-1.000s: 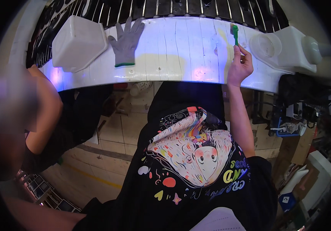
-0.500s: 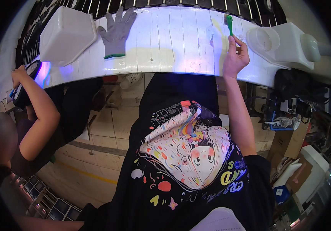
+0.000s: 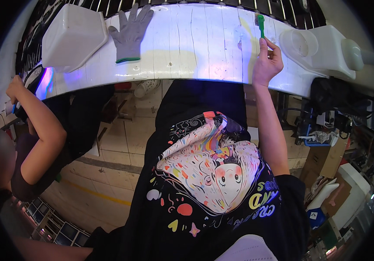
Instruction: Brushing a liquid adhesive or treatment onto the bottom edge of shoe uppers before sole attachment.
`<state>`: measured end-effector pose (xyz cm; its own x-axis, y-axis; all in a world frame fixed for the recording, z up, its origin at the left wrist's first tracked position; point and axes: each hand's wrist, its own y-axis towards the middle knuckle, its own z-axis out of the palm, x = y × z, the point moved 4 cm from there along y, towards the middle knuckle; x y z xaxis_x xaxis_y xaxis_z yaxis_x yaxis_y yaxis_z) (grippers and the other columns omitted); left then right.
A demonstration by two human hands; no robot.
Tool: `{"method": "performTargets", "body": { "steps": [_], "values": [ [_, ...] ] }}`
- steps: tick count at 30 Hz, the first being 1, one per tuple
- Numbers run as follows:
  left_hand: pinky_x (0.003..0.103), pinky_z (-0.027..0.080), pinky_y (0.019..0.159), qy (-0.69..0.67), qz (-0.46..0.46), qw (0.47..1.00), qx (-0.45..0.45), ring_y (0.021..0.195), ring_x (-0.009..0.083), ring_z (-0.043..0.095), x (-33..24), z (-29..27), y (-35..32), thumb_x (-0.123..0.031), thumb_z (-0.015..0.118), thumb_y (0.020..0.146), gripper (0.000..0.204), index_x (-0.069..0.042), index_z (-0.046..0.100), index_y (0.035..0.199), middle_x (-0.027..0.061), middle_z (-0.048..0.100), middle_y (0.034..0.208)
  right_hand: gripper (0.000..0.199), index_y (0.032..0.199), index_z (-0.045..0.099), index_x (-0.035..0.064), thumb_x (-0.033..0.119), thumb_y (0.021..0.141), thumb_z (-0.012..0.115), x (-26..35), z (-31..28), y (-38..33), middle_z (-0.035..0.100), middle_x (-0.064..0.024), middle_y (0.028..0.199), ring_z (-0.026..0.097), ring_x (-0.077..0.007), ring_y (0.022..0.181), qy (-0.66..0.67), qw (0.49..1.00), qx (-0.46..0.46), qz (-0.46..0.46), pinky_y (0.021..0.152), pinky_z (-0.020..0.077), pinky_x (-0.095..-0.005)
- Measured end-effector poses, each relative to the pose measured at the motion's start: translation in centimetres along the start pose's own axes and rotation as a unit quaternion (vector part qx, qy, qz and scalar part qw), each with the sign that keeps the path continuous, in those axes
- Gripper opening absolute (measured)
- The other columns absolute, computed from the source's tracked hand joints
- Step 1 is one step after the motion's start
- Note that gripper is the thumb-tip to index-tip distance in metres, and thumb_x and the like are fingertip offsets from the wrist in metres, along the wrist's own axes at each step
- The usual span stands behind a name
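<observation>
My right hand [image 3: 268, 65] is closed round the handle of a small green brush [image 3: 262, 27], thumb and fingers pinching it. The brush stands head up over the white work surface [image 3: 174, 48], its head near the far edge; whether the bristles touch the surface I cannot tell. Of my left arm only the forearm [image 3: 52, 251] shows at the lower left, and the hand lies outside the picture. A grey glove [image 3: 130, 35] with a green cuff lies flat on the surface, left of the middle.
A white plastic container [image 3: 71, 37] stands left of the glove. At right are a round clear dish [image 3: 300, 42] and another white container [image 3: 332, 48]. Metal bars [image 3: 174, 2] run behind the surface. A co-worker [image 3: 43, 135] sits at left, one hand by a dark rounded object.
The view has shifted slightly. The green brush has turned a little in my right hand, which stays in nearly the same place. The co-worker's raised hand has moved slightly left.
</observation>
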<state>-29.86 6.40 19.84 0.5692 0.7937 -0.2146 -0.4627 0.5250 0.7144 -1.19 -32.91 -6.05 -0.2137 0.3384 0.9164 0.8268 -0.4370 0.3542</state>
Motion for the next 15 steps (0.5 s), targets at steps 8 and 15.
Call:
{"method": "performTargets", "body": {
  "steps": [8, 15],
  "values": [
    [0.031, 0.045, 0.081, 0.063, 0.057, 0.996, -0.003, 0.073, 0.0126, 0.055, -0.6, -1.3, 1.8, -0.015, 0.056, 0.089, 0.014, -0.005, 0.064, 0.085, 0.0067, 0.062, 0.082, 0.016, 0.093, 0.070, 0.0028, 0.016, 0.084, 0.070, -0.2, -0.3, -0.1, 0.063, 0.0009, 0.074, 0.042, -0.0042, 0.056, 0.003, 1.000, -0.011, 0.006, 0.050, 0.0349, -0.0203],
    [0.031, 0.046, 0.080, 0.116, 0.101, 0.988, -0.006, 0.073, 0.0126, 0.055, -1.0, -2.3, 3.1, -0.015, 0.056, 0.089, 0.014, -0.004, 0.064, 0.085, 0.0071, 0.062, 0.082, 0.016, 0.092, 0.070, 0.0022, 0.016, 0.084, 0.070, -0.2, -0.2, -0.2, 0.064, 0.0002, 0.077, 0.043, -0.0048, 0.056, 0.013, 0.999, -0.003, 0.030, 0.050, 0.0360, -0.0205]
  ]
}}
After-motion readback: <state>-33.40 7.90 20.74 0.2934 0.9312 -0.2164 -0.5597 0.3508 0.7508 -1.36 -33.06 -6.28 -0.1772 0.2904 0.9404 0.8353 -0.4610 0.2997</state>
